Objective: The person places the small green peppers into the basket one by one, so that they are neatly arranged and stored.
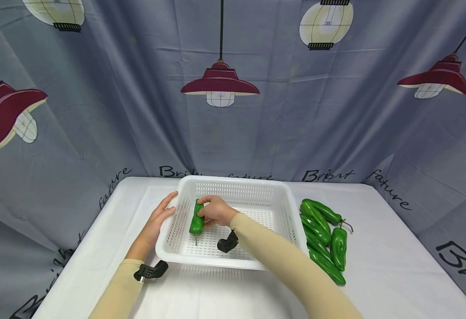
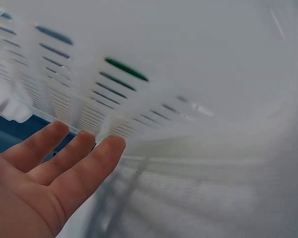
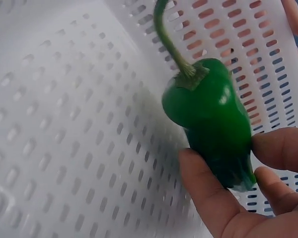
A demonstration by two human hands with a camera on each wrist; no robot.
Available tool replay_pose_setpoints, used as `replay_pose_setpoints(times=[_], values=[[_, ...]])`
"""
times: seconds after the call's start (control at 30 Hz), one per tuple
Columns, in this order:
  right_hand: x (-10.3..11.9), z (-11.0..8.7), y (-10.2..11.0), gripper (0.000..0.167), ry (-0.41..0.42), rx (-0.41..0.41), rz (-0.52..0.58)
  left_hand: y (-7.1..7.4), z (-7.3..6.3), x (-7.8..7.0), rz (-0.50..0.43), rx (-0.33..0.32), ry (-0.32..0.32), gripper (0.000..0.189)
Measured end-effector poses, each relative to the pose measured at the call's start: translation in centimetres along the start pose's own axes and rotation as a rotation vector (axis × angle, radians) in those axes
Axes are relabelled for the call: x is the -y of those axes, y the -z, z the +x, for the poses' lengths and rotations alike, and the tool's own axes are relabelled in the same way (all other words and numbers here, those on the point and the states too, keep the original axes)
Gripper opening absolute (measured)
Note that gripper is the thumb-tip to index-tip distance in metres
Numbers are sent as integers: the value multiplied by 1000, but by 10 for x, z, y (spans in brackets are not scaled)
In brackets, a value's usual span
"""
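Inside the left part of a white slotted plastic basket (image 1: pixel 213 261), my right hand (image 1: pixel 216 211) pinches a green pepper (image 1: pixel 195 223) between thumb and fingers. The right wrist view shows the pepper's curved stem (image 3: pixel 168 37) pointing away from the fingertips, beside the basket's slotted wall. Along the basket's left side, my left hand (image 1: pixel 153 227) has its fingers extended at the outer wall and rim. The left wrist view shows those fingertips (image 2: pixel 111 146) right at the slots, with nothing in the palm.
Several green peppers (image 1: pixel 316 232) lie in a loose pile on the white-covered table (image 1: pixel 380 266), just right of the basket. A grey-blue curtain (image 1: pixel 256 141) printed with lamps and lettering surrounds the table's back and sides.
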State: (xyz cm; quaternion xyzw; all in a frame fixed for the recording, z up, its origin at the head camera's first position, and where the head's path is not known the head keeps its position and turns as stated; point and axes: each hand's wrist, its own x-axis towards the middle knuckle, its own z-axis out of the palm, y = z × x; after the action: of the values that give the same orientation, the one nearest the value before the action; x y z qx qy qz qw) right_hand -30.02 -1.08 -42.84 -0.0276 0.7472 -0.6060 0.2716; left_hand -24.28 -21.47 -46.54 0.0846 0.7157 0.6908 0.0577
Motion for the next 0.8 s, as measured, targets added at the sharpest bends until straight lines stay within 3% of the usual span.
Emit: replay_pose_setpoints(times=[0.3,0.8], values=[[4,2,-7,55,-7,10,5,1,2,2,-16,16,0,58],[5,0,-2,51,-27,-5,-13,-1,-1,-2,-24,21,-10,57]])
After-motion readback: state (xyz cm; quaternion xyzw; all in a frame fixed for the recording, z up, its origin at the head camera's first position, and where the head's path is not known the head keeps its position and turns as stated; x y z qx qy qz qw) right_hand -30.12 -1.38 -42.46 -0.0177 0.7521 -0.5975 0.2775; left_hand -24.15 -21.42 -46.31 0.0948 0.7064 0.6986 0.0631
